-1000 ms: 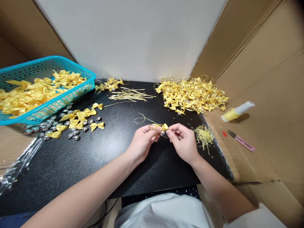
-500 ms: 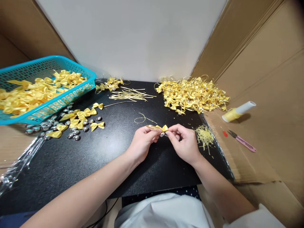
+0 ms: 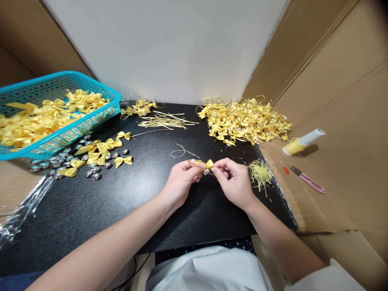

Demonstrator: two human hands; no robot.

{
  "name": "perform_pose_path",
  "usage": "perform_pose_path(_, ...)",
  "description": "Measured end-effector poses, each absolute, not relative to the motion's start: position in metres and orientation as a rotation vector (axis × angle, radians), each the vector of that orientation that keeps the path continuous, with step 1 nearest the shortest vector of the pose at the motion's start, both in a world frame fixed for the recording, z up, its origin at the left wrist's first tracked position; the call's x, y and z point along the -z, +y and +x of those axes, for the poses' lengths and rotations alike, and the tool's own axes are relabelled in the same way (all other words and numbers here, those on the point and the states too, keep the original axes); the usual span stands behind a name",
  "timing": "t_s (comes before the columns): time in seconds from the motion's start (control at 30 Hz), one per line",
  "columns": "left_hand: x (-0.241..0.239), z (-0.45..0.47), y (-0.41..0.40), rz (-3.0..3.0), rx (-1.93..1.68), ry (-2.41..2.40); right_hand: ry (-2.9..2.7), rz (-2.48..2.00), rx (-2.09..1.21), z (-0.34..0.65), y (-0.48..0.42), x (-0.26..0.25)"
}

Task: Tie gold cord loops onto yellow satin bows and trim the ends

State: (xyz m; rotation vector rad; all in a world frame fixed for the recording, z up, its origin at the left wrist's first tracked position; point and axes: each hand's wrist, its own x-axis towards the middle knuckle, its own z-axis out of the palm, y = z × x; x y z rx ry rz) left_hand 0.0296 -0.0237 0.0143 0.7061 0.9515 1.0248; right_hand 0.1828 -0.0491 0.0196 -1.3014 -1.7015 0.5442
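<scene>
Between my two hands is a small yellow ribbon bow (image 3: 209, 163), with a silver jingle bell (image 3: 206, 171) hanging just under it. My left hand (image 3: 182, 180) pinches the bow's left side between thumb and fingers, and a loop of gold cord shows over its fingertips. On the other side, my right hand (image 3: 234, 182) grips the bow's right edge between thumb and forefinger. A curled gold cord (image 3: 178, 152) lies on the black table just beyond my left hand. The fingers partly cover the bow.
At left stands a turquoise basket (image 3: 91, 121) of yellow bows; loose bells (image 3: 96, 176) and bows lie before it. Cut gold cords (image 3: 166, 120) lie at the back. A heap of belled bows (image 3: 245, 121), thread scraps (image 3: 260, 173), pink-handled snips (image 3: 309, 180) and a white tube (image 3: 312, 137) are right.
Both hands hold the same pose around the bow and bell, with only slight finger movement. The whole view has shifted a few pixels.
</scene>
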Motion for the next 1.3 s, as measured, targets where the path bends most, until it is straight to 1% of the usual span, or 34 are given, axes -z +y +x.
perform_pose_path(0.27,-0.014,0.032,-0.025,0.701,-1.029,0.946,-1.691,-1.309,-0.568,0.179,-0.050,-0.019)
perform_pose_path(0.63,-0.018,0.032,-0.027,0.749,-1.062,0.988,-1.744,-1.262,-0.388,0.179,-0.055,-0.021)
perform_pose_path(0.73,-0.018,0.033,-0.029,0.758,-1.071,0.980,-1.707,-1.267,-0.434,0.177,-0.056,-0.020)
perform_pose_path(0.93,-0.011,0.032,-0.029,0.758,-1.078,0.964,-1.566,-1.300,-0.632,0.171,-0.054,-0.012)
perform_pose_path(1.3,-0.016,0.027,-0.022,0.757,-1.177,0.976,-1.572,-1.279,-0.629,0.179,-0.049,-0.012)
